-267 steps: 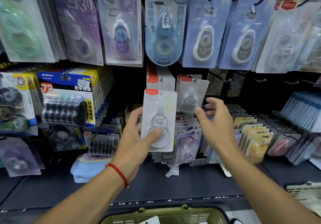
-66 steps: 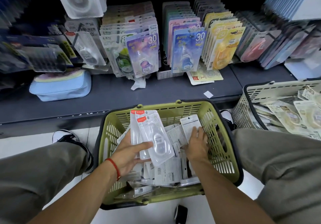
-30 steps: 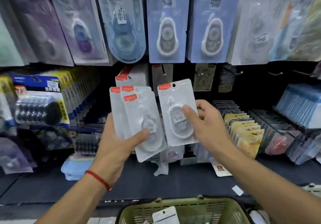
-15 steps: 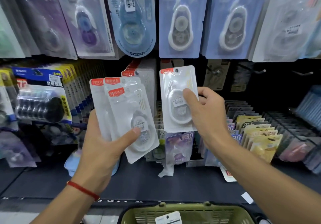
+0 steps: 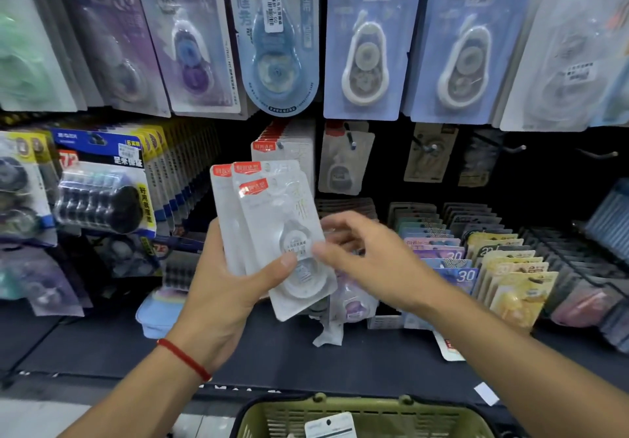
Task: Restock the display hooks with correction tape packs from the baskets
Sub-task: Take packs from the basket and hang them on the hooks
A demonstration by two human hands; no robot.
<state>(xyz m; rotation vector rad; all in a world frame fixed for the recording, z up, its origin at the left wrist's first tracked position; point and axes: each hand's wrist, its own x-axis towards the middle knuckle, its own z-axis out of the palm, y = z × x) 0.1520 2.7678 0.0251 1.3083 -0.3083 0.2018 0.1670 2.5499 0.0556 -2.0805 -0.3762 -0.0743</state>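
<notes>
— So, from the head camera, where are the packs?

— The left hand (image 5: pixel 218 288) holds a fan of three correction tape packs (image 5: pixel 272 230), thumb pressed across the front one over its clear blister, the other fingers behind the cards. The hand is clenched on them. A red cord bracelet (image 5: pixel 183 359) sits on that wrist.

— And the right hand?

— The right hand (image 5: pixel 371 260) is just beside the fan's right edge, fingers (image 5: pixel 337 233) loosely curled and blurred. Its thumb tip touches or nearly touches the front pack; I cannot tell whether it grips anything.

— What surrounds them?

— A shop display. A dark shelf (image 5: pixel 272 352) runs below the hands, with rows of coloured packs standing in a tray (image 5: pixel 476 260) on the right. Behind the fan, a full hook of matching packs (image 5: pixel 286 145) hangs; just right of it a single pack on its hook (image 5: pixel 343 162). Further right, bare hooks (image 5: pixel 517 147) stick out. Larger blue and purple packs (image 5: pixel 364 46) hang in the row above. A green basket (image 5: pixel 360 417) shows at the bottom edge, a white card inside it.

— Which way do the held packs point?

— Long axis roughly upright, leaning left at the top. Red labels are uppermost, the round dispenser ends lowest, fronts facing the camera.
</notes>
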